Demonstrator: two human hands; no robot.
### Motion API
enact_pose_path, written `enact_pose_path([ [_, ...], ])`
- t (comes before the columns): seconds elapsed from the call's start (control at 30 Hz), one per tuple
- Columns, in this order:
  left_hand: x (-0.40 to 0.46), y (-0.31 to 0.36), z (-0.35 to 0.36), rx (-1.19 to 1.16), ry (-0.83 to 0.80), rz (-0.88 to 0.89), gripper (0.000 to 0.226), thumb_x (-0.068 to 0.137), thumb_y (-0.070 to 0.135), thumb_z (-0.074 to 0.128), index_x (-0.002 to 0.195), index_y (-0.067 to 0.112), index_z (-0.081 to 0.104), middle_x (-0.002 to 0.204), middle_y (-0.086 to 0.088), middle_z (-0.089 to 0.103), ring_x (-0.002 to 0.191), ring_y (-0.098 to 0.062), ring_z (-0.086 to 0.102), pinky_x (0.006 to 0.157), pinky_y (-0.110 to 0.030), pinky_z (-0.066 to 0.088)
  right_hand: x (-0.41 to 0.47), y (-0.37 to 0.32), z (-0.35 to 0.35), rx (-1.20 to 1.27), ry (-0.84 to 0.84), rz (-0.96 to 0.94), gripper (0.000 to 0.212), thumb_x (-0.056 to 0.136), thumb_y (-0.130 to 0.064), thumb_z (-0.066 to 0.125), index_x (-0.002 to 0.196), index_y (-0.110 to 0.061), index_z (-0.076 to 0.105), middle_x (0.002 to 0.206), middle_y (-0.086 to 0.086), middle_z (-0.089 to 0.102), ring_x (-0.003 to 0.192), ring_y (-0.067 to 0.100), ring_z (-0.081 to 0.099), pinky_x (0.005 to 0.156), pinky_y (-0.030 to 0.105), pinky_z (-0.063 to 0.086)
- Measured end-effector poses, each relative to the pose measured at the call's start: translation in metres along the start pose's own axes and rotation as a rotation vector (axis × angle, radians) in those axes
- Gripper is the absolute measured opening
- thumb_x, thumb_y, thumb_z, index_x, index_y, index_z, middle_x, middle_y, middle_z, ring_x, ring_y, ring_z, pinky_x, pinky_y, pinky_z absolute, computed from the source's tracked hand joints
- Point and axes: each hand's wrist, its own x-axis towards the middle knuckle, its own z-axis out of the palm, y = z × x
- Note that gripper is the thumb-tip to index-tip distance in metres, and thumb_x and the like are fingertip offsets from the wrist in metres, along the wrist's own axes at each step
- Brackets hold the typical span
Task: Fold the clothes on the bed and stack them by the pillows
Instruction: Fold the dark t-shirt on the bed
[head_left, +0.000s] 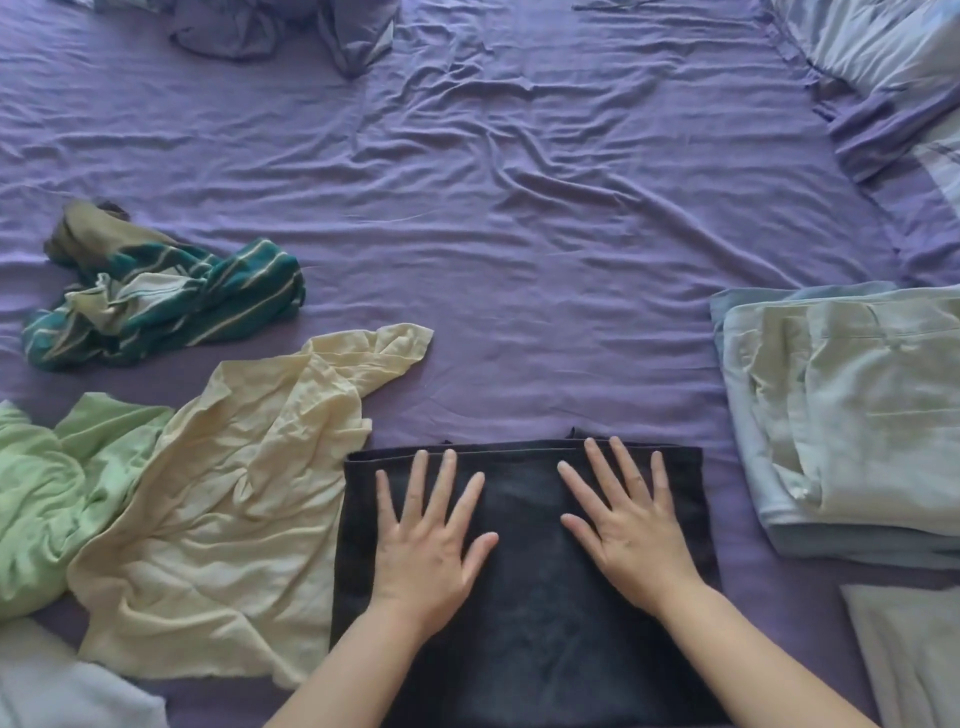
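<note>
Two hands lie flat on the dark garment (524, 582), fingers straight and spread: the left hand (423, 545) on its left half, the right hand (631, 535) on its right half, neither gripping anything, both pressing cloth to the purple sheet (519, 208). The garment sits at the near edge of the bed, folded into a rough rectangle with a doubled far edge, and this looks like the smoothing step before a further fold or a lift. Its left edge touches the cream shirt (223, 499), which lies crumpled beside the green shirt (47, 488); a striped top (171, 301) is bunched farther off on the left. To the right, well apart from the hands, a pale folded stack (852, 410) rests near the pillows (893, 73) at the upper right. The risks, as I judge them: the layers may slide apart when the hands lift, since only palm pressure holds them; the cream shirt may be dragged along if the garment is drawn leftward; and the wrinkled sheet may ruck under a push and skew the fold. Carrying it across to the stack one-handed could let the fold fall open.
</note>
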Motion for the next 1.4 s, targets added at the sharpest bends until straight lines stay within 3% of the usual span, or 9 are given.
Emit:
enact_pose_path([
  [0.43, -0.003, 0.017, 0.001, 0.016, -0.117, -0.152, 0.074, 0.083, 0.070, 0.003, 0.149, 0.035, -0.003, 0.158, -0.003, -0.012, 0.145, -0.029, -0.013, 0.113, -0.059, -0.008, -0.003, 0.016, -0.002, 0.063, -0.126, 0.009, 0.059, 0.092, -0.058, 0.016, 0.146, -0.036, 0.022, 0.156, 0.001, 0.017, 0.145, 0.028, 0.004, 0.115, 0.053, -0.001],
  [0.6, -0.034, 0.107, -0.016, -0.120, -0.197, 0.101, 0.068, 0.081, 0.063, 0.046, 0.142, 0.034, 0.039, 0.155, -0.010, 0.025, 0.144, -0.035, 0.018, 0.110, -0.061, 0.015, -0.001, 0.052, -0.024, 0.072, -0.261, 0.025, 0.064, 0.095, -0.052, 0.035, 0.150, -0.030, 0.011, 0.159, 0.000, 0.004, 0.146, 0.023, 0.000, 0.116, 0.044, 0.004],
  [0.8, -0.044, 0.194, -0.014, -0.298, -0.227, 0.250, 0.056, 0.077, 0.048, 0.064, 0.130, 0.039, 0.050, 0.156, -0.013, 0.020, 0.145, -0.036, 0.013, 0.111, -0.062, 0.002, 0.017, 0.084, -0.047, 0.088, -0.344, -0.107, 0.074, 0.090, -0.044, 0.055, 0.149, -0.031, 0.014, 0.155, -0.002, 0.021, 0.139, 0.021, 0.023, 0.109, 0.037, 0.023],
  [0.87, -0.047, 0.212, -0.013, -0.283, -0.229, 0.238, 0.060, 0.065, 0.054, 0.070, 0.122, 0.039, 0.058, 0.151, -0.014, 0.033, 0.141, -0.037, 0.026, 0.109, -0.065, 0.018, 0.018, 0.088, -0.046, 0.081, -0.325, -0.120, 0.073, 0.088, -0.043, 0.058, 0.148, -0.032, 0.017, 0.151, -0.002, 0.028, 0.134, 0.023, 0.029, 0.104, 0.038, 0.027],
  [0.97, -0.055, 0.227, -0.005, -0.261, -0.221, 0.237, 0.081, 0.064, 0.061, 0.068, 0.136, 0.034, 0.044, 0.157, -0.013, 0.011, 0.145, -0.036, 0.007, 0.110, -0.066, 0.004, 0.020, 0.086, -0.042, 0.084, -0.294, -0.089, 0.073, 0.088, -0.042, 0.058, 0.148, -0.031, 0.019, 0.143, 0.002, 0.038, 0.127, 0.026, 0.035, 0.101, 0.039, 0.029],
  [1.03, -0.057, 0.227, -0.007, -0.226, -0.237, 0.210, 0.087, 0.052, 0.064, 0.075, 0.130, 0.031, 0.055, 0.149, -0.012, 0.036, 0.139, -0.033, 0.032, 0.107, -0.062, 0.028, 0.021, 0.084, -0.039, 0.060, -0.258, -0.073, 0.067, 0.088, -0.042, 0.058, 0.145, -0.027, 0.027, 0.134, 0.004, 0.047, 0.122, 0.027, 0.038, 0.099, 0.039, 0.030],
  [1.17, -0.058, 0.218, -0.015, -0.340, 0.015, 0.222, 0.051, 0.046, 0.030, 0.083, 0.096, 0.023, 0.073, 0.106, 0.002, 0.070, 0.102, -0.022, 0.066, 0.081, -0.039, 0.057, 0.022, 0.088, -0.045, 0.210, -0.229, -0.022, 0.037, 0.086, -0.035, 0.061, 0.120, -0.020, 0.056, 0.121, 0.004, 0.053, 0.116, 0.027, 0.042, 0.093, 0.037, 0.037],
  [1.27, -0.064, 0.202, -0.027, -0.584, 0.065, 0.106, 0.019, 0.059, 0.013, 0.069, 0.078, 0.018, 0.067, 0.079, 0.006, 0.064, 0.071, -0.018, 0.064, 0.049, -0.027, 0.051, 0.025, 0.090, -0.063, 0.506, -0.311, 0.139, 0.030, 0.083, -0.030, 0.065, 0.110, -0.019, 0.059, 0.114, 0.003, 0.056, 0.106, 0.023, 0.052, 0.088, 0.037, 0.046],
  [1.4, -0.080, 0.166, -0.046, -0.798, 0.034, -0.162, 0.018, 0.079, 0.018, 0.061, 0.094, 0.027, 0.063, 0.083, 0.011, 0.062, 0.073, -0.008, 0.056, 0.064, -0.028, 0.047, 0.033, 0.082, -0.089, 0.757, -0.279, 0.255, 0.029, 0.081, -0.019, 0.065, 0.109, -0.024, 0.061, 0.105, -0.004, 0.060, 0.088, 0.012, 0.054, 0.067, 0.016, 0.042],
])
